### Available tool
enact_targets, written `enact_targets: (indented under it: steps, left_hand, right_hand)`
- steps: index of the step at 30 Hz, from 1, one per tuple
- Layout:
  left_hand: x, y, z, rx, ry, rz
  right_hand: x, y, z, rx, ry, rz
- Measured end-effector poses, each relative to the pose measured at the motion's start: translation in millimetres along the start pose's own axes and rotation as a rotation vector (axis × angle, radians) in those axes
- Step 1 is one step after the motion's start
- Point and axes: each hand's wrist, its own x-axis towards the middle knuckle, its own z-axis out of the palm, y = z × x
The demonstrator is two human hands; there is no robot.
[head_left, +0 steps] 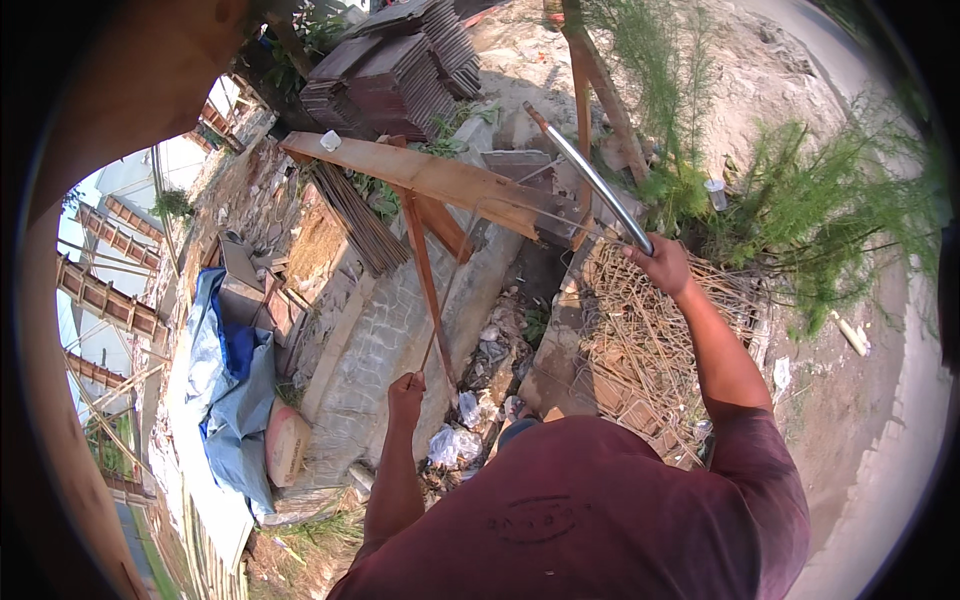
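Note:
My left hand [405, 395] is closed round the lower end of a thin metal rod [448, 292]. The rod slants up to the wooden beam [400, 165], where it bends and runs on along the beam toward the right. My right hand [662, 265] is wrapped round the near end of a silver metal pipe [598, 185] with a rusty brown far tip. This pipe slants up and left, past the beam's right end. Whatever joins the pipe, rod and beam there is too small to make out. Wooden legs [422, 265] hold the beam up.
A heap of thin cut rods [640, 340] lies below my right arm. Straight rods [358, 220] lean under the beam. Beyond stand stacked roof tiles [395, 70]. A rubble-filled ditch [490, 350] runs beneath me; a blue tarp [228, 400] lies left, green plants [800, 200] grow right.

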Motion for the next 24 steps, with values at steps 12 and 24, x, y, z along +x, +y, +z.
enact_targets:
  steps: [12, 24]
  left_hand:
    - [3.5, -19.0, 65.8, -0.095, -0.117, -0.054]
    - [61.9, -32.6, 65.8, -0.127, -0.429, -0.275]
  right_hand:
    - [-65.6, 25.1, -3.2, 0.075, 0.187, 0.162]
    - [-48.5, 41.9, 8.5, -0.108, 0.119, 0.37]
